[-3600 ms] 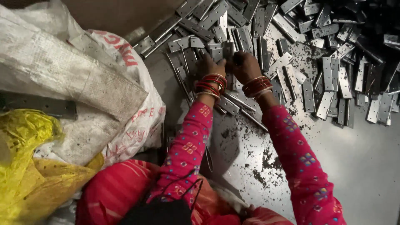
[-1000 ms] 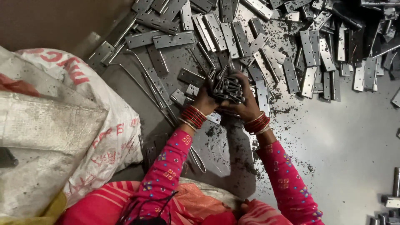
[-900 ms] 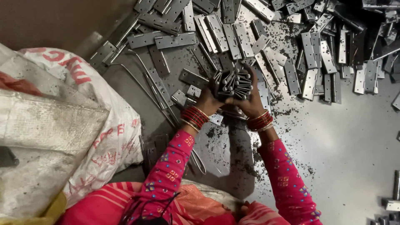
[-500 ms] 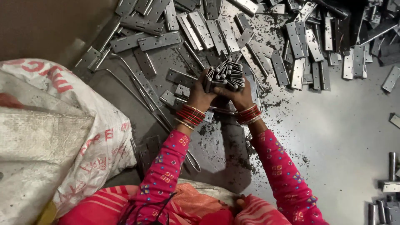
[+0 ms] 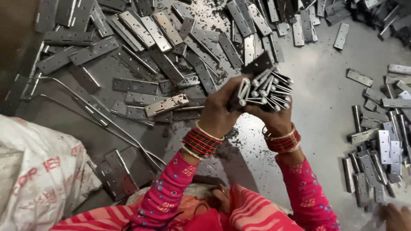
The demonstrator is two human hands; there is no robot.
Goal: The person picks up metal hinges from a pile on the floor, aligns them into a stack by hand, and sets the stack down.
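Note:
Both of my hands hold one bundle of metal hinges (image 5: 264,89), stacked side by side with their knuckle ends facing me. My left hand (image 5: 219,110) grips the bundle's left side, thumb on top. My right hand (image 5: 274,116) cups it from below and on the right. Red and gold bangles sit on both wrists, and my sleeves are pink with a printed pattern. The bundle is raised above the grey floor (image 5: 317,98).
Loose flat hinges (image 5: 167,105) lie scattered over the floor ahead and to the left. A row of hinges (image 5: 376,158) lies at the right. Bent metal rods (image 5: 107,122) cross the left floor. A white printed sack (image 5: 38,179) stands at lower left. Another person's hand (image 5: 396,216) shows at bottom right.
My hands gathered hinges on the floor, closed on a bundle and lifted it toward me. The view has shifted right, so the sack now sits further left.

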